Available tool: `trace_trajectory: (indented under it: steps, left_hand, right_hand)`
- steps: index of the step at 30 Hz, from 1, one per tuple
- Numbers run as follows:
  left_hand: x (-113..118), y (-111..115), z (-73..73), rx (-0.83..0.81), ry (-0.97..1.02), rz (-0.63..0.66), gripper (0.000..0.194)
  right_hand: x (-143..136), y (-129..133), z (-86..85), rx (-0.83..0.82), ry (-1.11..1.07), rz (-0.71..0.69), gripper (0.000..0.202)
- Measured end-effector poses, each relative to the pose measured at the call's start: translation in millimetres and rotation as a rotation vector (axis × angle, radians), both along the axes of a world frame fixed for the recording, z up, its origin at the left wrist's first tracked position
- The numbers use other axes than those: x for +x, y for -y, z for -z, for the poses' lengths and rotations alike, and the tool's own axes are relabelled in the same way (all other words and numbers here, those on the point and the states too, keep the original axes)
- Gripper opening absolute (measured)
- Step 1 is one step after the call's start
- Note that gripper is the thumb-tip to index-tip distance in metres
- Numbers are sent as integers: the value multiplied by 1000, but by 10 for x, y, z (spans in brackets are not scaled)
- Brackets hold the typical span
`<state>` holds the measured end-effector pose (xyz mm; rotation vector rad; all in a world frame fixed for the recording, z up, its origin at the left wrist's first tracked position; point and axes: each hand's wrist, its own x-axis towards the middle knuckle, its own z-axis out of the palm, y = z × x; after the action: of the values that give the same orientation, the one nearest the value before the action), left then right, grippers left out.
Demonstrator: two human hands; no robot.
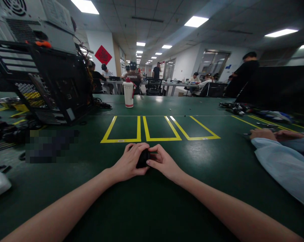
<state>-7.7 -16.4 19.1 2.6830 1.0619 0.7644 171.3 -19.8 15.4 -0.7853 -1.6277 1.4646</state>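
Note:
A small black object (142, 159), rounded and of a kind I cannot make out, is held between my two hands just above or on the green table (152, 208). My left hand (130, 160) wraps round it from the left, fingers over the top and thumb at the near side. From the right, my right hand (164, 162) pinches its edge with thumb and fingertips. Much of the object is hidden by the fingers. Beyond the hands, yellow tape outlines (162, 138) mark the table.
A black computer case (76, 89) with power supplies on top stands at the left. Behind the tape is a white cup (128, 94) with a red lid. Another person's hands (264, 134) work at the right. Cables (234, 108) lie at the back right.

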Motion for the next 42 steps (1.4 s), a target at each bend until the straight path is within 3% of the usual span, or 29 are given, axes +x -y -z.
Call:
trace_trajectory:
  steps: [5,11,19,24,29,38,42]
  left_hand:
    - [4,0,-3,-4,4,-4,62]
    - [-4,14,-29,-28,-1,8,60]
    - [3,-4,22,23,4,-8,61]
    - [-1,-8,17,5,15,-3,63]
    - [-2,-7,3,-19,15,3,60]
    - [-9,12,-10,-2,8,13,60]
    - [-4,4,-2,4,11,12,61]
  right_hand:
    - [-34,19,-11,49,11,61,18]
    - [-23,22,-58,42,117,117,29]
    - [-12,45,-47,41,42,13,26]
    - [-40,46,-36,87,40,65,16]
    - [-31,28,-51,66,124,109,25]
    - [-10,46,-57,37,63,4,27]
    - [-29,50,-39,83,58,53,17]
